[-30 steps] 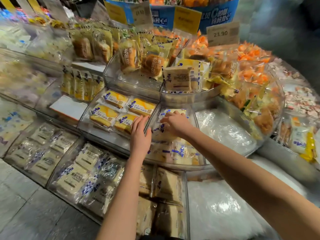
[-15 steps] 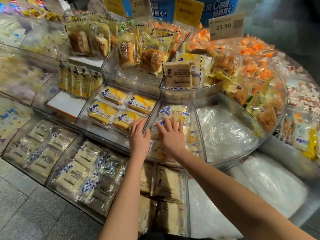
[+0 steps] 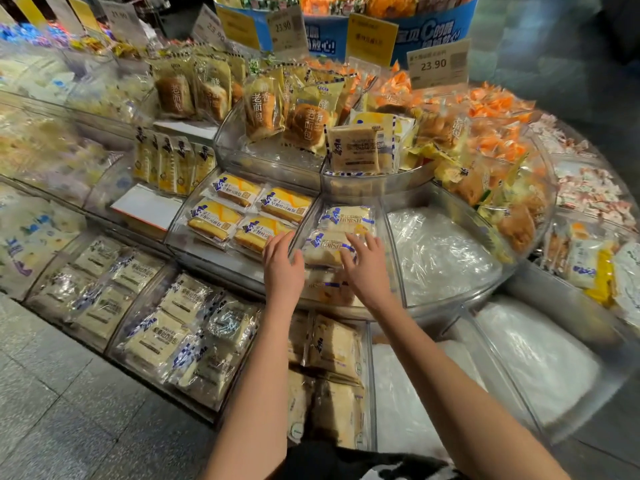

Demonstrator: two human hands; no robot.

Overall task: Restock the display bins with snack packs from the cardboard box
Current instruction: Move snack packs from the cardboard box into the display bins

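Note:
A clear wedge-shaped display bin point(image 3: 389, 237) on the middle tier holds pale snack packs with blue print; one pack point(image 3: 348, 218) lies at the back and another point(image 3: 323, 249) in front of it. My right hand point(image 3: 363, 268) rests flat, fingers spread, on the front packs in this bin. My left hand point(image 3: 282, 268) lies open on the bin's left wall, just beside the same pack. Neither hand grips anything. No cardboard box is in view.
The bin to the left holds yellow cake packs point(image 3: 249, 216). To the right a bin holds crumpled clear plastic point(image 3: 440, 254). Below are bins of pale bread packs point(image 3: 180, 327). Upper tiers carry bread bags point(image 3: 304, 123) and price signs point(image 3: 436, 64). Grey floor tiles point(image 3: 69, 410) lie at lower left.
My right hand has drawn back from the rear of the bin toward its front, uncovering the back pack. My left hand has stayed at the bin's left wall.

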